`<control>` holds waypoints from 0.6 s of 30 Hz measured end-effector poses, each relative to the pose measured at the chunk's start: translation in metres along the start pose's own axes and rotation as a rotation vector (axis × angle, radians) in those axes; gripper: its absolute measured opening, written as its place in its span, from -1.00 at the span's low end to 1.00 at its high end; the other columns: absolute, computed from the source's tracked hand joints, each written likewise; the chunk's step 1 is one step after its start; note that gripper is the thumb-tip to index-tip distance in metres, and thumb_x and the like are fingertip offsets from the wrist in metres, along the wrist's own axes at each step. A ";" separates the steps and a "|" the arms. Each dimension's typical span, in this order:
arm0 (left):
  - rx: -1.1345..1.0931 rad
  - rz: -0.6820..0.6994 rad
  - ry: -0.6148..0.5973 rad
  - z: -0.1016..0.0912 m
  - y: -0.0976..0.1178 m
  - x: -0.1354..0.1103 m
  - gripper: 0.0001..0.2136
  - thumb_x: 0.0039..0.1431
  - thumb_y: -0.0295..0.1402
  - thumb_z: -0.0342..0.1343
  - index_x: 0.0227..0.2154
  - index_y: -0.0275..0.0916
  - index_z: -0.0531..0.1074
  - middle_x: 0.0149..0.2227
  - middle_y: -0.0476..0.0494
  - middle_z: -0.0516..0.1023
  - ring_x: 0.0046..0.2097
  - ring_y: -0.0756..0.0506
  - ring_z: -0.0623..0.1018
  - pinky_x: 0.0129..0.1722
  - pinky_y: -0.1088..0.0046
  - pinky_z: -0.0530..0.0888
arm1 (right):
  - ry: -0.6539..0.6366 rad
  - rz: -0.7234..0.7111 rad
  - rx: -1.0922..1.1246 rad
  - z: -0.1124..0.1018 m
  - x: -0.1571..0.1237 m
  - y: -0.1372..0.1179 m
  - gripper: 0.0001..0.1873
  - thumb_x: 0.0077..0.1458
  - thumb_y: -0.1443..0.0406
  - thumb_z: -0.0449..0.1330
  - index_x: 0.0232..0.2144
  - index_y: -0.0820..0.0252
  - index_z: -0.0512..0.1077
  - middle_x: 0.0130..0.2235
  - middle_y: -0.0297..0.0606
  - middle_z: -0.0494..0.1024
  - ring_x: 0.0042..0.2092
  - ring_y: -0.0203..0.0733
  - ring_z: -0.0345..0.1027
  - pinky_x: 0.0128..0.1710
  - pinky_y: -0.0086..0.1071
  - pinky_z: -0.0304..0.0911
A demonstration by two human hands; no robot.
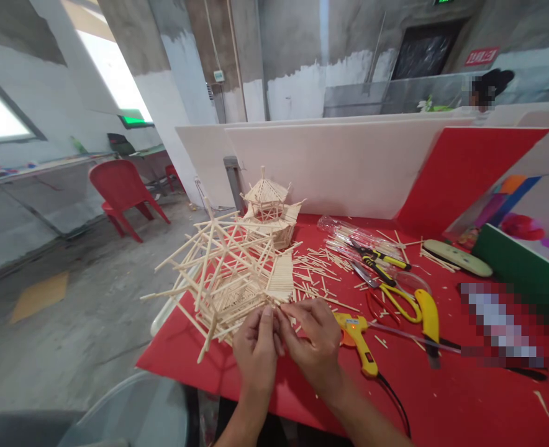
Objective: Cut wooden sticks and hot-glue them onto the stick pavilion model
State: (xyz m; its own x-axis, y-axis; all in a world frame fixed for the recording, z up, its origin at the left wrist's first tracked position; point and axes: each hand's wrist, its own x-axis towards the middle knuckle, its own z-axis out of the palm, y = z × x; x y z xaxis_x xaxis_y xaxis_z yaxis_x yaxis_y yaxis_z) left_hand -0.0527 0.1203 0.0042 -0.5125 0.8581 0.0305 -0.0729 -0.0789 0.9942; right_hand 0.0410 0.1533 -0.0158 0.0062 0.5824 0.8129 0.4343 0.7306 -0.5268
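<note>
A large openwork frame of thin wooden sticks (223, 273) lies on the red table (442, 397), with a small panel of glued sticks (280, 279) at its near right side. My left hand (256, 347) and my right hand (314, 332) meet at the frame's near right corner. The fingers of both are pinched together on a thin stick at the panel's lower edge. Behind the frame stands a finished stick pavilion (269, 208) with a tiered roof.
Loose stick pieces (316, 267) are scattered mid-table. A yellow glue gun (361, 338) lies right of my right hand, with yellow scissors (398, 298), pliers (379, 257) and a yellow knife (428, 323) beyond. White boards (330, 161) and a red board (461, 174) stand behind. A red chair (123, 189) is on the left.
</note>
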 end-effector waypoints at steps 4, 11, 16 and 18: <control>0.018 0.076 0.069 -0.005 -0.003 -0.004 -0.75 0.09 -0.18 0.20 -0.33 -0.28 0.51 -0.66 0.07 0.40 -0.66 0.07 0.33 -0.66 0.59 0.30 | -0.042 -0.115 -0.117 -0.005 0.002 0.004 -0.76 0.07 0.43 0.29 -0.17 0.14 0.54 -0.37 -0.23 0.47 -0.32 -0.21 0.28 -0.33 -0.33 0.22; 0.048 0.109 0.058 -0.011 -0.012 -0.002 -0.72 0.09 -0.27 0.18 -0.19 -0.30 0.61 -0.69 0.06 0.41 -0.65 0.06 0.34 -0.61 0.56 0.35 | -0.070 -0.232 -0.239 -0.008 0.005 0.006 -0.69 0.11 0.44 0.25 -0.09 0.09 0.52 -0.41 -0.27 0.46 -0.33 -0.23 0.27 -0.31 -0.34 0.21; 0.047 0.120 0.057 -0.012 -0.011 0.002 -0.74 0.04 -0.32 0.20 -0.22 -0.29 0.64 -0.72 0.05 0.41 -0.67 0.06 0.34 -0.64 0.56 0.35 | -0.086 -0.233 -0.239 -0.006 0.004 0.007 -0.69 0.11 0.44 0.26 -0.08 0.11 0.50 -0.40 -0.27 0.48 -0.33 -0.21 0.28 -0.31 -0.32 0.23; 0.054 0.147 0.059 -0.013 -0.010 0.003 -0.76 0.03 -0.34 0.21 -0.24 -0.27 0.65 -0.69 0.02 0.47 -0.65 0.03 0.39 -0.61 0.54 0.39 | -0.087 -0.229 -0.231 -0.006 0.003 0.007 -0.69 0.11 0.43 0.26 -0.08 0.12 0.49 -0.39 -0.27 0.48 -0.32 -0.21 0.29 -0.31 -0.31 0.23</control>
State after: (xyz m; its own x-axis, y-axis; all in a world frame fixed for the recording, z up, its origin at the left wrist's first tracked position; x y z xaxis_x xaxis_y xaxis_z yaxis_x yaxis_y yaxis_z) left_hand -0.0642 0.1170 -0.0074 -0.5636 0.8081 0.1713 0.0520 -0.1722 0.9837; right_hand 0.0492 0.1585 -0.0156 -0.1874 0.4476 0.8744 0.6082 0.7519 -0.2545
